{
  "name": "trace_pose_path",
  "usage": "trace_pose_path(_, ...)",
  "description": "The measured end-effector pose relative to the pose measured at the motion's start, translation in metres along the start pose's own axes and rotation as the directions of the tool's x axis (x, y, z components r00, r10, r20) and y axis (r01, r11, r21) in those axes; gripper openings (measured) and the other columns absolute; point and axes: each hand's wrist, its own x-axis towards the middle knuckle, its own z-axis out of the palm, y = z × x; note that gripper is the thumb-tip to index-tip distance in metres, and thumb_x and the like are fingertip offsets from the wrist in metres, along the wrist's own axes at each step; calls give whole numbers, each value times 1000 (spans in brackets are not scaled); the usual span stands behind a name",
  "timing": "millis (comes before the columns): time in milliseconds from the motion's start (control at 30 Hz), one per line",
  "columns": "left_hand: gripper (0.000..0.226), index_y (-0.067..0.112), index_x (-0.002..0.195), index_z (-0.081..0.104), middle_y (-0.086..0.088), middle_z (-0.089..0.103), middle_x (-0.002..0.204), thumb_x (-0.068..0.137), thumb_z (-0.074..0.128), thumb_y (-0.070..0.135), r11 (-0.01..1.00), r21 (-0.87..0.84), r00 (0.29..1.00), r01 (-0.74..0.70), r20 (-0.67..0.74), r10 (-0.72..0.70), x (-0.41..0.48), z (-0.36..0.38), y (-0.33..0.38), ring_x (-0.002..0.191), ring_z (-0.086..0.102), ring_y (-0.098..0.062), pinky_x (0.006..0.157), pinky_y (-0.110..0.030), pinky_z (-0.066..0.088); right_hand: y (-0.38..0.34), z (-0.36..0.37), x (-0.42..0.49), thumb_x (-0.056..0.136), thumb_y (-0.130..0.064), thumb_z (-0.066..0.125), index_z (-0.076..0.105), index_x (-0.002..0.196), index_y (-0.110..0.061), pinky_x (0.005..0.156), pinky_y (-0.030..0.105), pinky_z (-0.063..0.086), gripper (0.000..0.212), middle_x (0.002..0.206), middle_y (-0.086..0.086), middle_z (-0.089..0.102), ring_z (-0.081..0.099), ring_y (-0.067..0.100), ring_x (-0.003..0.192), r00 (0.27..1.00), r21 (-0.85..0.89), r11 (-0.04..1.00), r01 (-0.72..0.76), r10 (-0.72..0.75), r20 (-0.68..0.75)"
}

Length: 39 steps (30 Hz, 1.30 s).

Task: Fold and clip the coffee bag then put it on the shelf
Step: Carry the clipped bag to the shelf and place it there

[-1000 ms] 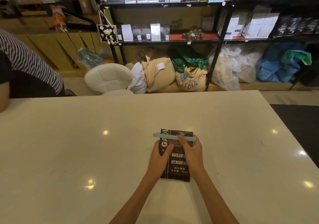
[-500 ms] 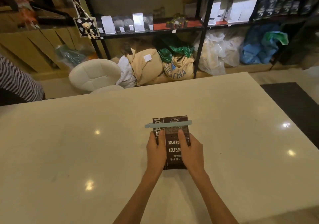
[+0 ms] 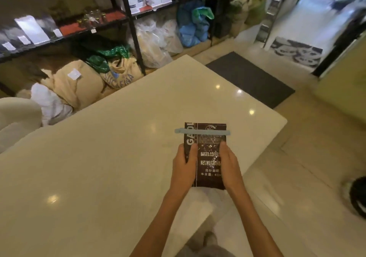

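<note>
dark brown foil, the coffee bag (image 3: 208,157) is held over the near corner of the worktop (image 3: 99,157), seemingly lifted off it. its long axis runs away from the person, with the pale blue clip (image 3: 202,131) crosswise near the folded top. left hand (image 3: 184,167) and right hand (image 3: 229,165) pinch its two long edges, thumbs on the front — fingers behind, hidden. the shelf (image 3: 95,29) lies well ahead and to the left, beyond the worktop — blurred, so a free spot is hard to make out.
</note>
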Motion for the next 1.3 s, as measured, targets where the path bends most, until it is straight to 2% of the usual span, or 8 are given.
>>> trace_pose_path(200,31,22,104,58,1,69,94,104,32,39,995,87,974,-49,224,29,5,109,7,84,68,-7,69,-19,55,13,-103,-3,100,-48,38,57,117,-29,63,12,51,32,103,-5,70,70,2,83,976,90,996,-20,39,-213)
trace_pose_path(367,34,20,106,59,2,67,94,105,28,34,990,97,930,-104,362,62,7,224,13,79,64,8,67,-9,51,32,-205,20,100,-50,39,65,112,-25,79,34,57,38,102,2,75,72,15,92,908,105,994,-6,50,-416)
trace_pose_path(500,35,20,119,54,-2,67,98,105,27,38,987,119,897,-109,441,46,7,320,22,80,68,3,62,-8,52,36,-294,44,101,-45,42,68,105,-25,79,32,56,34,100,1,76,72,14,92,864,152,988,19,60,-499)
trace_pose_path(633,39,22,113,55,-1,67,101,102,26,45,975,165,879,-146,474,51,13,397,31,92,70,-11,71,-20,56,37,-364,65,101,-45,42,69,102,-27,79,35,59,32,96,1,77,74,15,89,834,160,987,31,62,-548)
trace_pose_path(833,42,11,114,56,-5,67,100,105,25,38,972,156,845,-174,531,66,41,483,45,84,68,-3,64,-10,52,35,-440,112,100,-53,38,72,96,-26,79,41,60,43,90,0,78,74,12,84,804,135,991,3,78,-589)
trace_pose_path(1067,42,12,114,56,-6,68,98,105,25,39,986,128,850,-107,526,24,113,575,58,84,70,-9,67,-18,54,21,-509,206,100,-52,37,71,95,-26,77,39,60,43,88,1,77,73,14,84,809,110,994,-23,83,-582)
trace_pose_path(1167,41,10,117,55,-3,68,95,105,26,37,989,106,863,-99,505,32,163,618,75,75,70,2,60,-11,53,2,-538,267,101,-50,36,69,94,-27,73,34,58,41,87,0,75,72,13,82,818,80,996,-39,78,-570)
trace_pose_path(1300,39,13,114,56,-7,68,98,104,29,39,992,91,882,-92,469,39,239,667,106,78,71,-3,61,-14,55,-34,-572,357,102,-47,33,68,95,-20,66,26,51,45,85,1,73,71,13,81,829,20,1000,-18,26,-558)
